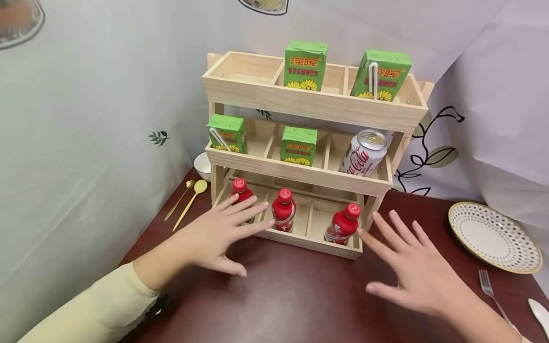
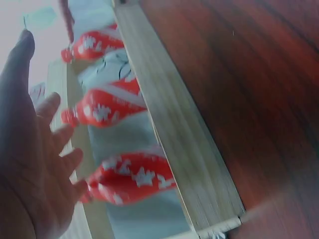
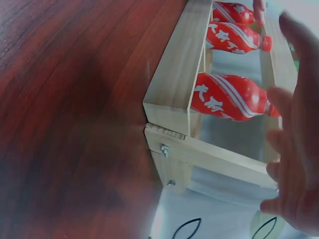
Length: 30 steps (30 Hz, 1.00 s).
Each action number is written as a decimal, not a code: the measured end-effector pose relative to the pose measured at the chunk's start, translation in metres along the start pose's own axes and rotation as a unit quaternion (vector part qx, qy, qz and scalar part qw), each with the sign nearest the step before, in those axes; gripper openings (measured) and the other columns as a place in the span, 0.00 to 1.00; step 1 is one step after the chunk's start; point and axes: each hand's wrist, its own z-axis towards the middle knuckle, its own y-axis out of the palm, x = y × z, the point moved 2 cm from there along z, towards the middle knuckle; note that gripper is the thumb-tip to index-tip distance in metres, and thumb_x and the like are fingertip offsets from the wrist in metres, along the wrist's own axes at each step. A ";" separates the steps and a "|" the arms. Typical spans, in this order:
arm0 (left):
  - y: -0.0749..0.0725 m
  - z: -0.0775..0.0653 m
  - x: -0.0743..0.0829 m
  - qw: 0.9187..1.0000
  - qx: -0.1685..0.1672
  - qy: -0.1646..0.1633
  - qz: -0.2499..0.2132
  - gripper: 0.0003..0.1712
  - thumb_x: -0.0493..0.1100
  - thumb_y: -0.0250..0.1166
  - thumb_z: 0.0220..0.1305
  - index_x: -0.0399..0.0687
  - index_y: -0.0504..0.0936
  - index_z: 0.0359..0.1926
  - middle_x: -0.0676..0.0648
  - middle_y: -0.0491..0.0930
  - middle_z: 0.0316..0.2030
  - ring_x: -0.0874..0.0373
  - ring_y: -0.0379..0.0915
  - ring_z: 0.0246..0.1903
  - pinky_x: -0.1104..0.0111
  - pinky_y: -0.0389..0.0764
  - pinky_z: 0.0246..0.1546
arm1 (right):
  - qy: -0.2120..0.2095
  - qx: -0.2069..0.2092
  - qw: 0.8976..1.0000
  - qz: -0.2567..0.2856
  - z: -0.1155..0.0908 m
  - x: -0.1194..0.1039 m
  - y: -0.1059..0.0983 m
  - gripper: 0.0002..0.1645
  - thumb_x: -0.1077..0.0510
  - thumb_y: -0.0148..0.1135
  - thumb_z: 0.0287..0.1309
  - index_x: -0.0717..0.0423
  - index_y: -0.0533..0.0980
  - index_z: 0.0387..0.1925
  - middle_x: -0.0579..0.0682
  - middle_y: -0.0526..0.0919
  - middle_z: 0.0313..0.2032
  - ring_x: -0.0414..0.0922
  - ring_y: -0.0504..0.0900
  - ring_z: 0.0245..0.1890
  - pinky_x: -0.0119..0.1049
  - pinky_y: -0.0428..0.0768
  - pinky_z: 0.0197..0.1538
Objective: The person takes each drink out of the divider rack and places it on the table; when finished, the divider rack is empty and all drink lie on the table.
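Both hands reach toward a three-tier wooden rack (image 1: pixel 257 164) with fingers spread, holding nothing. My left hand (image 1: pixel 223 233) hovers before the bottom tier, partly hiding the left red bottle (image 1: pixel 240 186). Right of its fingertips stands the middle red bottle (image 1: pixel 284 209). My right hand (image 1: pixel 411 267) is close to the right red bottle (image 1: pixel 344 223); whether a fingertip touches it I cannot tell. On the middle tier sit two green drink cartons (image 1: pixel 299 146) and a silver Coca-Cola can (image 1: pixel 364 152), which leans. The top tier bears two more green cartons (image 1: pixel 305 66), the right one tilted.
To the left lie a gold spoon (image 1: pixel 190 202) and a smaller gold utensil (image 1: pixel 179 200), near a white bowl (image 1: pixel 202 166). A dotted plate (image 1: pixel 484 233), a fork (image 1: pixel 489 288) and a partly seen white object (image 1: pixel 539 314) are at the right. Patterned cloth hangs behind the dark table (image 1: pixel 291 295).
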 end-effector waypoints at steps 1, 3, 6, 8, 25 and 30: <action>-0.001 -0.002 -0.004 1.000 0.012 0.000 -0.008 0.58 0.83 0.54 0.48 0.62 0.55 0.75 0.47 0.49 0.74 0.46 0.40 0.73 0.44 0.45 0.66 | 0.018 0.005 1.000 -0.001 0.001 0.002 0.002 0.56 0.21 0.59 0.46 0.37 0.58 0.73 0.50 0.45 0.75 0.57 0.40 0.73 0.52 0.33 0.70; -0.003 -0.006 -0.012 0.999 0.045 0.000 -0.027 0.56 0.80 0.58 0.49 0.58 0.59 0.74 0.46 0.52 0.73 0.47 0.45 0.72 0.45 0.48 0.66 | 0.052 0.027 0.998 0.010 0.004 0.005 0.006 0.55 0.25 0.63 0.47 0.41 0.58 0.73 0.51 0.47 0.75 0.55 0.44 0.73 0.47 0.37 0.71; -0.005 -0.014 -0.024 0.992 0.117 0.004 -0.051 0.52 0.73 0.66 0.50 0.49 0.67 0.69 0.44 0.62 0.69 0.47 0.57 0.67 0.48 0.55 0.64 | 0.092 0.069 0.992 0.054 0.008 0.008 0.014 0.56 0.32 0.69 0.46 0.48 0.60 0.72 0.52 0.54 0.73 0.54 0.51 0.72 0.39 0.44 0.71; -0.005 -0.021 -0.031 0.984 0.170 0.000 -0.059 0.48 0.69 0.69 0.50 0.44 0.73 0.64 0.42 0.70 0.63 0.47 0.64 0.62 0.52 0.59 0.62 | 0.107 0.095 0.985 0.092 0.011 0.008 0.022 0.55 0.37 0.73 0.44 0.52 0.62 0.71 0.53 0.59 0.71 0.53 0.56 0.70 0.36 0.49 0.70; 0.051 -0.059 -0.069 0.882 0.273 -0.308 -0.228 0.71 0.47 0.83 0.34 0.45 0.49 0.75 0.45 0.48 0.73 0.49 0.46 0.70 0.46 0.61 0.61 | 0.215 0.229 0.896 0.312 0.031 -0.008 0.078 0.40 0.60 0.80 0.39 0.56 0.73 0.57 0.48 0.80 0.46 0.47 0.81 0.36 0.21 0.75 0.41; 0.052 -0.045 -0.058 0.845 0.270 -0.327 -0.327 0.76 0.36 0.82 0.36 0.46 0.35 0.76 0.37 0.44 0.73 0.42 0.45 0.70 0.41 0.55 0.62 | 0.196 0.252 0.870 0.376 0.041 -0.012 0.088 0.47 0.66 0.80 0.38 0.58 0.68 0.61 0.50 0.79 0.49 0.39 0.80 0.41 0.25 0.77 0.45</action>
